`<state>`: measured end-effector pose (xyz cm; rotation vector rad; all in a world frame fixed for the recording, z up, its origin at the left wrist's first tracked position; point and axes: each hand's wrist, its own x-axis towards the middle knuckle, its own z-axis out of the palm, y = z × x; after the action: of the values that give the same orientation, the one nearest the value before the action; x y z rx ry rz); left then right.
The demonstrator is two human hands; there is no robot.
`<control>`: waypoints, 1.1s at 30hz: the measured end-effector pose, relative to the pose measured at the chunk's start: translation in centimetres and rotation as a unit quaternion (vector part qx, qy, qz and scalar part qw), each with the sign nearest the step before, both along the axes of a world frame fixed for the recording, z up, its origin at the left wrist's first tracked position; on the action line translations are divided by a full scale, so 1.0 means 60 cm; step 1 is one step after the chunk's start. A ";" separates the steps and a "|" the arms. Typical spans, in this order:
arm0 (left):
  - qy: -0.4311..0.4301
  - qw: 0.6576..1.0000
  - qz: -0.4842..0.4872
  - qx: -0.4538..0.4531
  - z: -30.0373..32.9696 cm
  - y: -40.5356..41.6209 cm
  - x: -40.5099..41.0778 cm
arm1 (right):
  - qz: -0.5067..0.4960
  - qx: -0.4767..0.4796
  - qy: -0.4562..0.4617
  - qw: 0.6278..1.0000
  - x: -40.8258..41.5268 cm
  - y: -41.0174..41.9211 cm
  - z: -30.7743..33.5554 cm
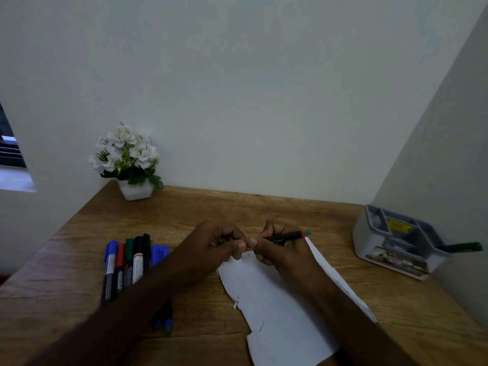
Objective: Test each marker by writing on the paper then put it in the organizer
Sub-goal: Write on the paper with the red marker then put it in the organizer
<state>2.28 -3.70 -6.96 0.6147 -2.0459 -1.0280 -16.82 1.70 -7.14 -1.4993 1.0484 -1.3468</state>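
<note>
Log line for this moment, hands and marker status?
right hand: grips black marker | left hand: pinches its red end | paper: beneath hands | organizer: one green marker

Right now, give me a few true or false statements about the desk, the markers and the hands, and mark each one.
1. Both hands, left and right, hold one black marker over the paper. True.
2. The organizer stands at the left edge of the desk. False: it is at the right, by the wall.
3. A flower pot stands at the far left corner. True.
4. The spare markers lie on the paper. False: they lie on the desk, left of it.
5. The organizer holds no marker. False: a green marker sticks out.
</note>
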 end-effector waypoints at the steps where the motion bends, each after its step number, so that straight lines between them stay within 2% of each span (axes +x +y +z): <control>1: 0.005 1.000 -0.003 0.008 0.002 0.000 0.000 | -0.001 -0.002 -0.004 1.000 0.001 -0.002 0.001; 7: 0.078 0.992 0.020 0.096 0.021 0.022 -0.017 | -0.024 -0.019 -0.031 0.999 -0.001 -0.008 -0.002; 11: 0.044 0.992 0.084 0.082 0.026 0.023 -0.037 | -0.072 -0.023 -0.069 0.995 -0.021 -0.001 0.016; 13: -0.004 0.995 0.097 0.025 0.029 0.011 -0.046 | -0.139 -0.035 -0.018 0.990 -0.045 0.005 0.026; 15: -0.065 0.993 0.095 -0.026 0.040 0.001 -0.060 | -0.195 -0.061 0.081 0.975 -0.075 0.009 0.026; 17: -0.106 0.989 0.089 -0.044 0.060 -0.009 -0.082 | -0.256 -0.079 0.200 0.942 -0.110 0.018 0.026; 19: -0.129 0.987 0.083 -0.053 0.079 -0.020 -0.106 | -0.308 -0.091 0.279 0.905 -0.144 0.036 0.042; 24: -0.169 0.979 0.038 -0.109 0.107 -0.027 -0.212 | -0.441 -0.114 0.357 0.815 -0.268 0.124 0.140; 29: -0.176 0.972 -0.019 -0.155 0.107 0.004 -0.330 | -0.495 -0.073 0.474 0.724 -0.360 0.198 0.224; 33: -0.173 0.966 -0.053 -0.187 0.114 0.021 -0.389 | -0.483 0.014 0.533 0.695 -0.395 0.221 0.244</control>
<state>-21.09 -2.46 -0.13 0.5154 -2.5211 -0.5919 -40.54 14.95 7.50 -1.7633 2.8952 -0.8976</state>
